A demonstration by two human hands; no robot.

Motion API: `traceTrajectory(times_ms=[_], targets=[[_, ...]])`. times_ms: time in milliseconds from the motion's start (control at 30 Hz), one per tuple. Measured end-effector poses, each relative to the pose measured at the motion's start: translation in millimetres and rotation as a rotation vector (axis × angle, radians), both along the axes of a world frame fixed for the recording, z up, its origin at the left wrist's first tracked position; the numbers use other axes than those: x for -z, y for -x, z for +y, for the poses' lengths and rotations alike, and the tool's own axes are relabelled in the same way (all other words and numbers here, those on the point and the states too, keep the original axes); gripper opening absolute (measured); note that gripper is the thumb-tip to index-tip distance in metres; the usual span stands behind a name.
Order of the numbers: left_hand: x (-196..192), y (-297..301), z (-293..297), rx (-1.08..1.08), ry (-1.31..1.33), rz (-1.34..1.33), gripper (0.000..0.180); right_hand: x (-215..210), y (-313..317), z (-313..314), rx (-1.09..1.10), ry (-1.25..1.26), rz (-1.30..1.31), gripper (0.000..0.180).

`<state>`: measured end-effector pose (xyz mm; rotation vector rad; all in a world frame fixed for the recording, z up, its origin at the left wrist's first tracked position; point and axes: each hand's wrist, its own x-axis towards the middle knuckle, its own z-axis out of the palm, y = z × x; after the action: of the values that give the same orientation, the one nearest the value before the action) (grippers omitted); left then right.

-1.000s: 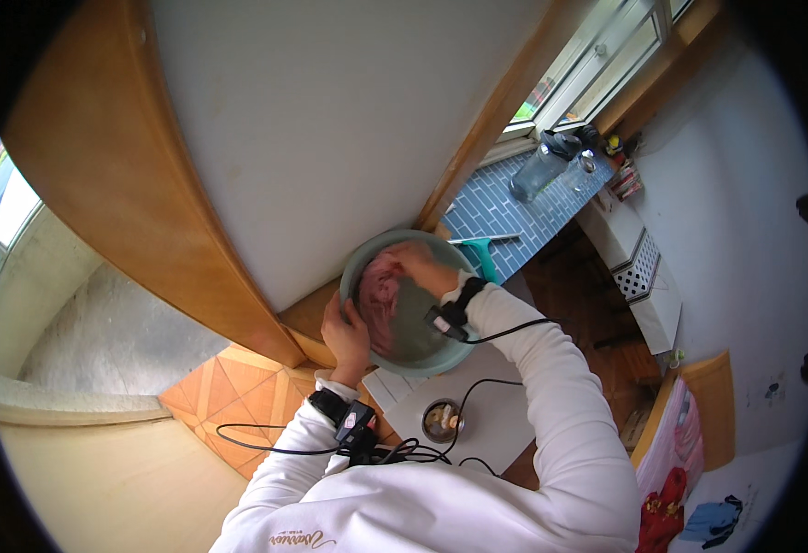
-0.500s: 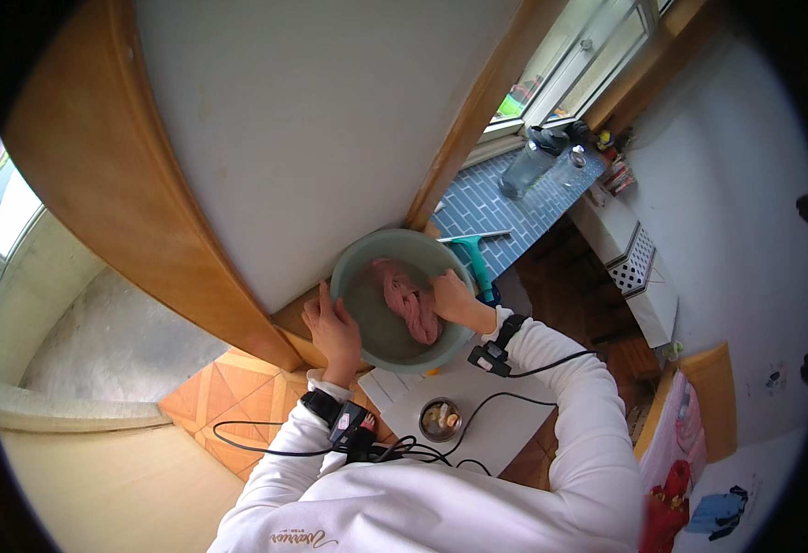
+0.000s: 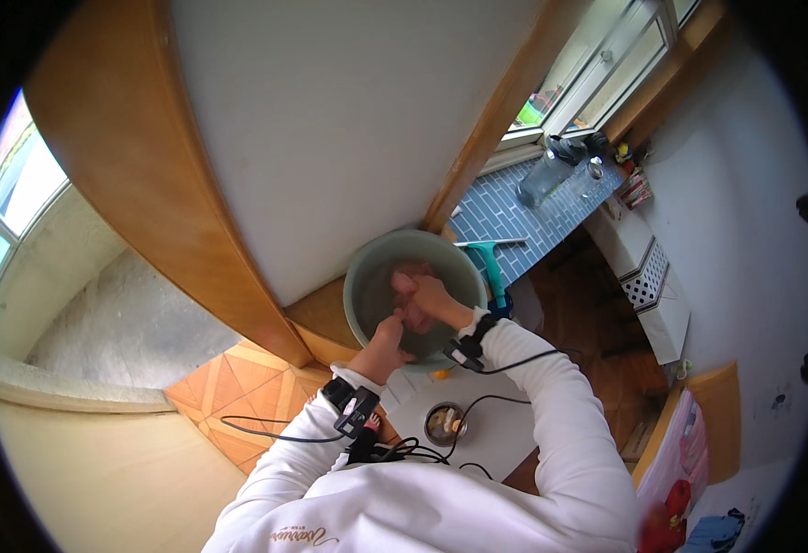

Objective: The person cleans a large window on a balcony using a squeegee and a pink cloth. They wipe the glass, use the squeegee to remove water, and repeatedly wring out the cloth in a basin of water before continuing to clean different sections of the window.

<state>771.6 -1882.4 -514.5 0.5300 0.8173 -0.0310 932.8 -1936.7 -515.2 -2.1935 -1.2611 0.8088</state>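
Basin [image 3: 367,276] of pinkish meat [image 3: 413,288], grey-green and round, sits on the sink edge just below the wooden cabinet, with both of my hands down inside it.

Water could slop over the near rim onto the white counter [image 3: 496,442] if I knead too hard, since the basin looks to overhang the wooden ledge a little; a push toward me might tip it. My wrist cables trail close to the wet rim and could drag through the water. My right hand [image 3: 433,300] curls loosely around a lump of the meat, fingers half bent over it. My left hand [image 3: 387,339] rests at the near inside wall, fingers bent inward and touching the meat; I cannot tell whether it truly grips anything.
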Motion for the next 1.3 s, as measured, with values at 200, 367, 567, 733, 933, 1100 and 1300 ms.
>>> traceTrajectory(times_ms=[200,367,567,733,933,1100,1300], targets=[[12.1,-12.0,8.8,-0.242,0.44,-0.292,0.055,-47.6,36.0,-17.8,0.354,-0.18,0.769,0.032],[30.7,-30.4,3.6,-0.361,0.343,-0.409,0.045,-27.9,15.1,-28.2,0.114,-0.145,0.486,0.034],[19.4,-25.8,-2.4,-0.328,0.127,-0.202,0.035,30.7,-15.3,-11.9,0.4,0.054,-0.317,0.05],[15.2,-20.7,6.4,-0.189,0.031,-0.045,0.038,30.1,16.1,6.5,-0.029,0.325,-0.521,0.062],[9.9,-13.0,23.1,-0.107,0.207,-0.132,0.038,-11.4,22.8,17.0,0.11,0.082,-0.005,0.036],[26.1,-17.4,34.1,-0.223,0.378,-0.2,0.041,-27.8,47.8,-1.5,0.314,-0.149,0.293,0.026],[56.3,-37.7,28.0,-0.223,0.3,-0.273,0.036,-36.1,39.6,-14.2,0.174,-0.096,-0.041,0.028]])
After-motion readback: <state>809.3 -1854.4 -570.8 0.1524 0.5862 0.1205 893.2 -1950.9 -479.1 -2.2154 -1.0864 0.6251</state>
